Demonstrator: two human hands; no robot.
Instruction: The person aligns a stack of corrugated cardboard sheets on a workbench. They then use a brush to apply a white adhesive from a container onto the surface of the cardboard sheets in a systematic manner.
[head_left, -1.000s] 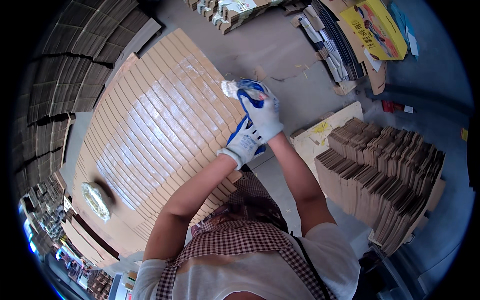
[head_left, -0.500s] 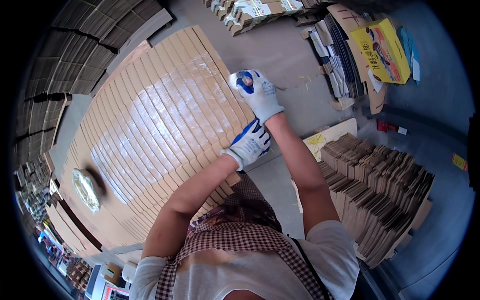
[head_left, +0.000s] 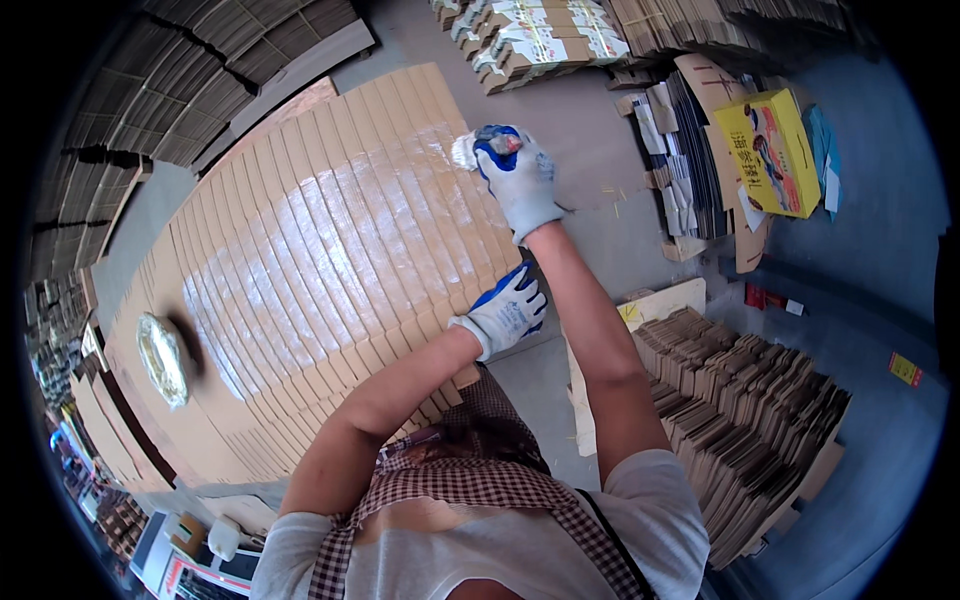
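A long row of overlapping brown cardboard sheets lies in front of me, with a wet, whitish shiny coat across its middle. My right hand, in a white glove with a blue palm, is closed around a brush whose white bristles touch the far right edge of the sheets. Only the brush's bristles and handle end show. My left hand, gloved alike, rests at the sheets' near right edge, fingers stretched and slightly apart. On the left end of the cardboard sits a plastic-lined bowl.
Stacked cardboard stands to my right. Beyond it are a yellow box and dark folded sheets. Printed cartons lie at the back, and tall cardboard piles rise at the far left.
The view has shifted. Relative to the cardboard, my right hand with the brush has moved left, bringing the bristles onto its edge. My left hand stays by the near right edge.
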